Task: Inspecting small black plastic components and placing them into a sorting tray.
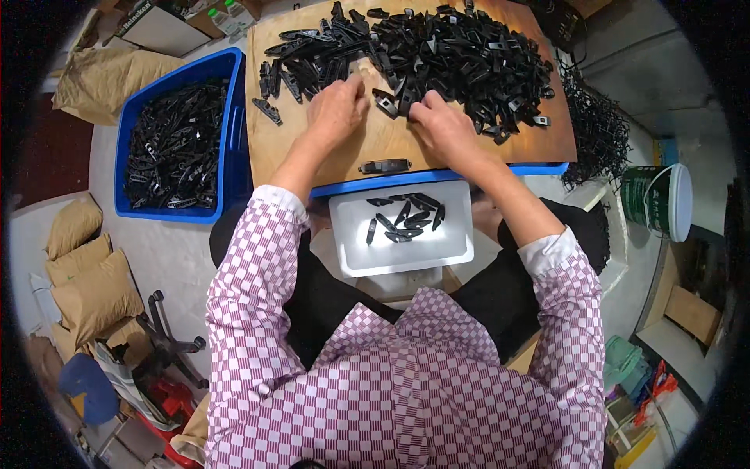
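My left hand [337, 111] is over the wooden board [297, 160], its fingers curled closed; what they hold, if anything, is hidden. Beside it lies a loose group of slim black plastic pieces [291, 84]. My right hand [448, 127] is closed too, with its fingertips at a black plastic part [407, 102] on the near edge of a large heap of black plastic parts [488, 66]. Another black part [385, 102] with a pale metallic patch lies between the two hands. Nearer to me, a single long black piece [384, 166] rests close to the board's front edge.
Below the board, a white tray [402, 262] at my lap holds several black pieces. To the left stands a blue bin [233, 133] filled with black pieces. Tangled black plastic [595, 129] and a green bucket [655, 202] are on the right. Brown sacks [98, 289] lie left.
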Tool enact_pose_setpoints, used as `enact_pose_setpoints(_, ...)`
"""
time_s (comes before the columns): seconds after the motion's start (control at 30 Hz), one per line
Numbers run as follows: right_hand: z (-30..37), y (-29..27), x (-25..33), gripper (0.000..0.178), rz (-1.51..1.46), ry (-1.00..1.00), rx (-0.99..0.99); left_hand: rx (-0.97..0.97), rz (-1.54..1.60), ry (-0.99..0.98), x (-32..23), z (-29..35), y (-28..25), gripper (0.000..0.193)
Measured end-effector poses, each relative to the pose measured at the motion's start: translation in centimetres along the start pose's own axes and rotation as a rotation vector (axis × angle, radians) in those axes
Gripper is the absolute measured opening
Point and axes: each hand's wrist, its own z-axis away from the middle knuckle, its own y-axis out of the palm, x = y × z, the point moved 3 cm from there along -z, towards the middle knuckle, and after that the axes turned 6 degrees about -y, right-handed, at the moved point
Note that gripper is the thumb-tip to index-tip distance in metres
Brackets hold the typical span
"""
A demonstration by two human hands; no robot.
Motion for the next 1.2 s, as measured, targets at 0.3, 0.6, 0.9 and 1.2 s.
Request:
enact_pose_setpoints(0.3, 1.8, 2.4, -0.8, 0.023, -0.913, 0.207, -0.253, 0.49, 0.76, -0.62, 2.0, 4.7, 2.3, 0.012)
enact_pose_setpoints(0.6, 3.0, -1.5, -0.3, 0.029, 0.09, -0.19, -0.071, -0.174, -0.035, 0.019, 0.8, 4.9, -1.2, 0.024)
enact_pose_setpoints(0.9, 2.4, -0.4, -0.3, 0.024, 0.188, -0.18, 0.04, 0.033, 0.019, 0.132, -1.2, 5.4, -0.5, 0.027)
enact_pose_setpoints(1.2, 0.6, 0.4, 1.8, 0.016, -0.237, -0.092, -0.172, 0.07, 0.14, 0.223, -0.4, 5.3, 0.1, 0.018)
